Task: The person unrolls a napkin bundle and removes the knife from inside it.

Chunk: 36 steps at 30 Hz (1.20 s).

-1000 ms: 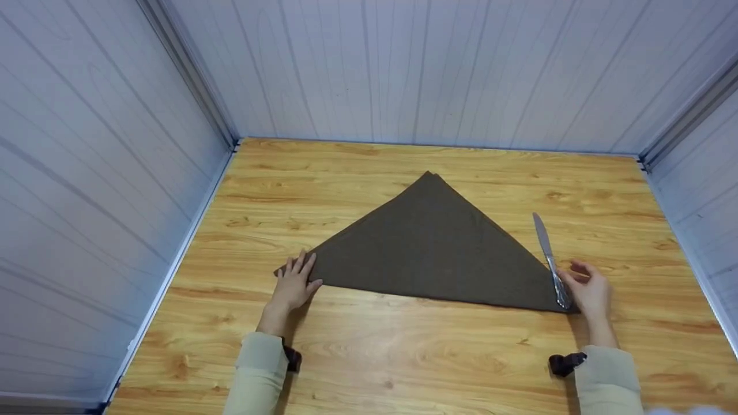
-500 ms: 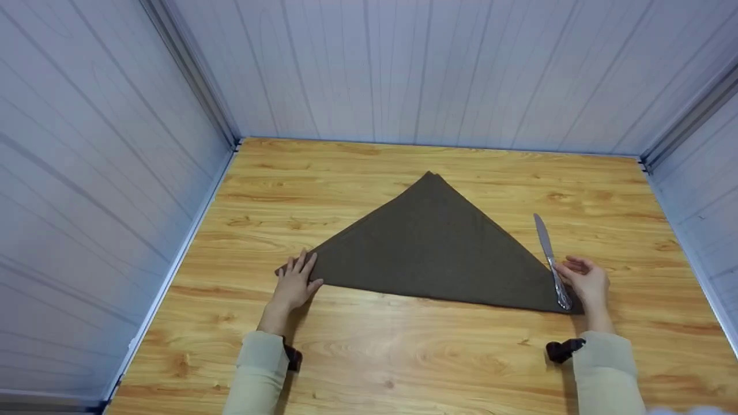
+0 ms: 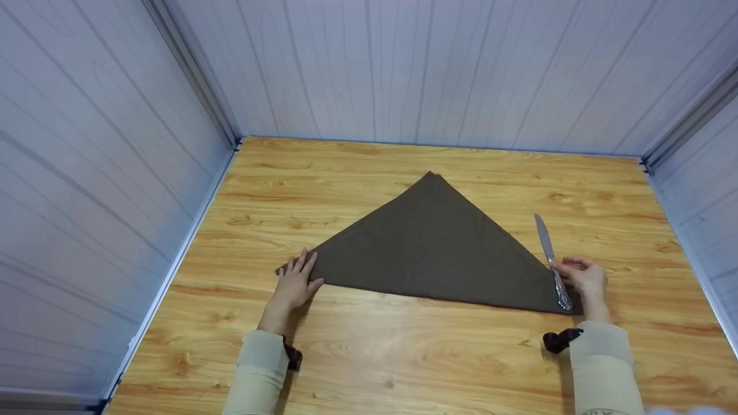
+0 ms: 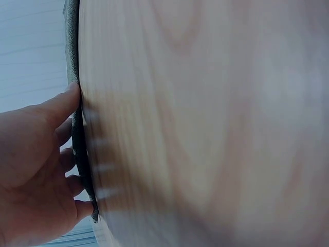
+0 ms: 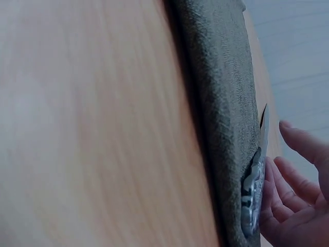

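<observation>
A dark brown cloth napkin (image 3: 426, 248), folded into a triangle, lies on the wooden table with its apex pointing away. My left hand (image 3: 294, 285) rests on its left corner with fingers spread; in the left wrist view the thumb (image 4: 66, 103) touches the cloth's near edge. A silver table knife (image 3: 545, 239) lies at the right corner, its ornate handle (image 5: 252, 193) on the cloth and its blade pointing away past the edge. My right hand (image 3: 587, 282) is just right of the handle, fingers loosely bent, a fingertip at the knife's side. The thumb stands apart from it.
The wooden tabletop (image 3: 403, 357) extends around the cloth on all sides. White panel walls stand behind it (image 3: 392, 69), at the left (image 3: 86, 202) and at the right (image 3: 709, 213). Dark wrist cameras sit at both cuffs.
My right hand and forearm have shifted slightly away from me and to the left, closer to the knife. The left hand stays on the napkin corner.
</observation>
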Available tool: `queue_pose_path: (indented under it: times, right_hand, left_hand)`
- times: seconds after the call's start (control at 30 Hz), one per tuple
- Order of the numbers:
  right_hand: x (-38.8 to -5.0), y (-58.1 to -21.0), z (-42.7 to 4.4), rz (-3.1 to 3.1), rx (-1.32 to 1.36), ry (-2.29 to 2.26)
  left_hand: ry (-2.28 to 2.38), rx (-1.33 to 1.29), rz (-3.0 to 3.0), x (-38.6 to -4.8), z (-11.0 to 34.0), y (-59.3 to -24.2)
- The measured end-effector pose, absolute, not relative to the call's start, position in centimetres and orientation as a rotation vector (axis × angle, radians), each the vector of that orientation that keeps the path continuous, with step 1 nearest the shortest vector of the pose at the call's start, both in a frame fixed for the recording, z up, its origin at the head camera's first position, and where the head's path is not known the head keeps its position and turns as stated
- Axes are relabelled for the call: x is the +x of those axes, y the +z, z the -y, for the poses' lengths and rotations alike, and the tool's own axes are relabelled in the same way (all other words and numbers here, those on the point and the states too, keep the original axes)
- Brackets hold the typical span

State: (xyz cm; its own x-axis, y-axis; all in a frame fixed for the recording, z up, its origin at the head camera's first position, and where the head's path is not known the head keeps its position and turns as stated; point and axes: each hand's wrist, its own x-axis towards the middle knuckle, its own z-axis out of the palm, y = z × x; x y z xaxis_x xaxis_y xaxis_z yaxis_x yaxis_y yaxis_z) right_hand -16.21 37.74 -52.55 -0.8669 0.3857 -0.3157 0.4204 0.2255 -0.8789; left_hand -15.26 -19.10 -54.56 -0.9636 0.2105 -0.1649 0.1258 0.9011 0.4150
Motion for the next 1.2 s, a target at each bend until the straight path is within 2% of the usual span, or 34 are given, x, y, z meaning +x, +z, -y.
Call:
queue_pose_path:
  times: [0.63,1.2]
  right_hand:
    - [-16.94,-52.65,-38.47,-2.372,0.871,-1.632]
    - [-17.02,-52.18,-38.29,-2.517,0.796,-1.369]
  left_hand:
    - [0.63,0.262,-2.865,-15.21,19.14,-54.53]
    - [0.596,0.232,-2.848,-15.41,19.11,-54.62]
